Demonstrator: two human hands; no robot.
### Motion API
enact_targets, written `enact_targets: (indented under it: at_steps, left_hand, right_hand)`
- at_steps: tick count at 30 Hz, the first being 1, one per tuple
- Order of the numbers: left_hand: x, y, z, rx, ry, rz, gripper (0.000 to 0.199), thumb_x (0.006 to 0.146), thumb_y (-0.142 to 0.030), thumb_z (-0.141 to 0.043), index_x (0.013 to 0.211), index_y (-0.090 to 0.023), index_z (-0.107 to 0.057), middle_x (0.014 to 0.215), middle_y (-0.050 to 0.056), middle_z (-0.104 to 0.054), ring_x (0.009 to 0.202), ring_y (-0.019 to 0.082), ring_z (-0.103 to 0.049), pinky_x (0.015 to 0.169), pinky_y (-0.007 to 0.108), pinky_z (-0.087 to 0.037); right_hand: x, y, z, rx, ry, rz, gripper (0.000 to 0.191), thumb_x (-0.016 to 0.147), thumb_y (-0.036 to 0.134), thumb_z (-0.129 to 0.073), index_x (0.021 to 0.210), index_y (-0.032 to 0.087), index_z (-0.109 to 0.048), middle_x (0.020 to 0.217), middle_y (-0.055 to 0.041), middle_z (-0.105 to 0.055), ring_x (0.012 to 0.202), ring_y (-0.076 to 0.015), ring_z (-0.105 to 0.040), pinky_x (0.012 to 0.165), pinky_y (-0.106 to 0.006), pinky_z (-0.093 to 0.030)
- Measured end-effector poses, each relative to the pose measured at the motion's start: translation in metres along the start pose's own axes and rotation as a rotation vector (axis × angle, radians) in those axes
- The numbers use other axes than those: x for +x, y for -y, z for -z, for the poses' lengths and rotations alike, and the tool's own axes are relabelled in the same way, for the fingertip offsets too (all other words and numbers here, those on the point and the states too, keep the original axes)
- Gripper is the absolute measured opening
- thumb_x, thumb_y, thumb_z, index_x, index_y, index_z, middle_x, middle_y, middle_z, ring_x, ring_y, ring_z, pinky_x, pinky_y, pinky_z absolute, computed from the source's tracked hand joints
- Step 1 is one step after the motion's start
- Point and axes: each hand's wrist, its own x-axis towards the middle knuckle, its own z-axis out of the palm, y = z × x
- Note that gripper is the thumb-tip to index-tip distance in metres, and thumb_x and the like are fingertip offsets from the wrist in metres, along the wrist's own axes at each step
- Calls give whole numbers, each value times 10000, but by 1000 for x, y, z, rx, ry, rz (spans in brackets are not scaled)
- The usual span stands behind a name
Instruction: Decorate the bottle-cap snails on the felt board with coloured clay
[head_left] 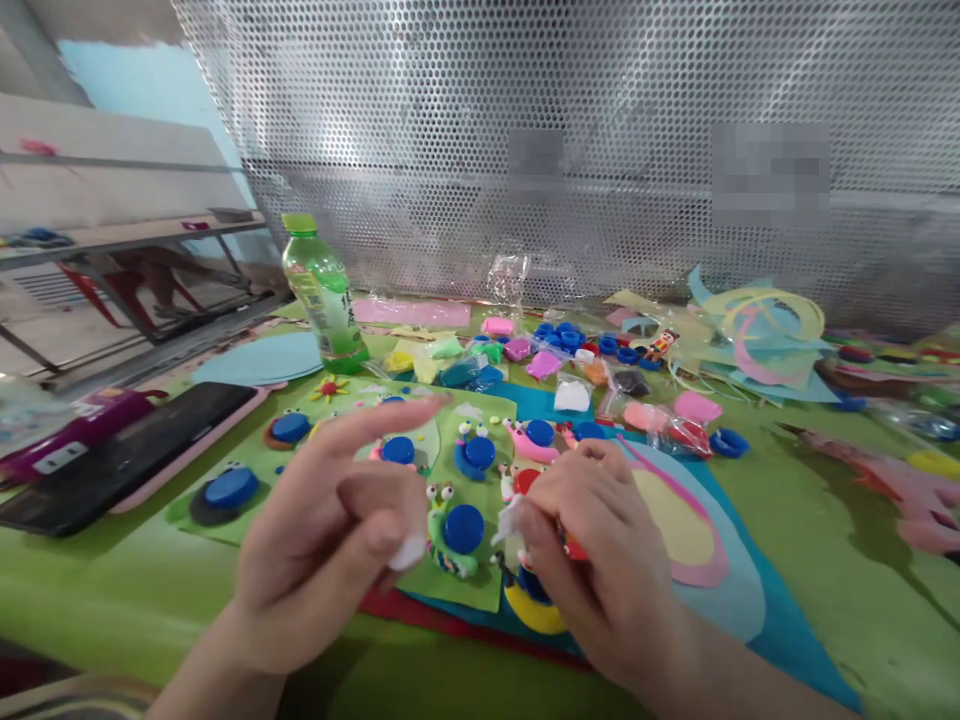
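Note:
Both hands hover over a green sheet [480,592] covered with clay snails whose shells are blue bottle caps. My left hand [322,530] points its index finger outward, while the thumb and curled fingers pinch a small white lump of clay [409,553]. A thin, pulled-looking white clay piece [511,522] is pinched in my right hand [600,540]. Between the hands sits a green clay snail [450,560] with a blue cap [464,528]. Under my right hand a yellow clay snail [536,608] is partly covered, as is a red cap [527,480].
A green drink bottle [330,310] stands at the back left. Bagged clay [544,363] and blue caps [562,337] lie along the back. At left are a phone [127,460] and a purple case [82,430]. Scissors [870,460] lie right; a perforated metal panel [420,130] rises behind.

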Motion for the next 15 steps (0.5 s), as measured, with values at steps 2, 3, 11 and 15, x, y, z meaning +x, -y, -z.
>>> enact_targets:
  at_steps: [2, 3, 11, 15]
  left_hand:
    - [-1, 0, 1, -76, -18, 145, 405, 945, -359, -336, 1331, -241, -314, 603, -26, -455, 442, 84, -381, 401, 174, -373]
    - [-1, -1, 1, -64, 42, 210, 440, 940, -411, -323, 1349, -256, -278, 650, -11, -481, 467, 93, -399, 412, 182, -389]
    - [0, -2, -5, 548, 331, 50, 409, 927, -392, -400, 1308, -284, -298, 738, -18, -594, 605, 130, -563, 645, 243, -498]
    - [4, -4, -6, 507, 389, -83, 284, 959, -297, -322, 1236, -240, -354, 675, -34, -589, 547, 123, -549, 536, 217, -474]
  right_hand:
    - [0, -2, 0, -8, -14, -20, 250, 935, 223, -420, 697, 151, -445, 621, 16, -482, 603, -121, -410, 720, -319, -258]
    - [0, -2, 0, -19, -14, -5, 266, 935, 264, -435, 694, 152, -449, 620, 14, -487, 607, -125, -418, 719, -320, -259]
    - [-2, 9, -7, -109, 73, 99, 319, 919, 174, -363, 615, 140, -451, 566, 14, -469, 556, -113, -408, 698, -317, -281]
    - [-3, 9, -6, -103, 15, 141, 265, 861, 103, -409, 609, 140, -484, 548, 17, -485, 558, -117, -425, 733, -338, -303]
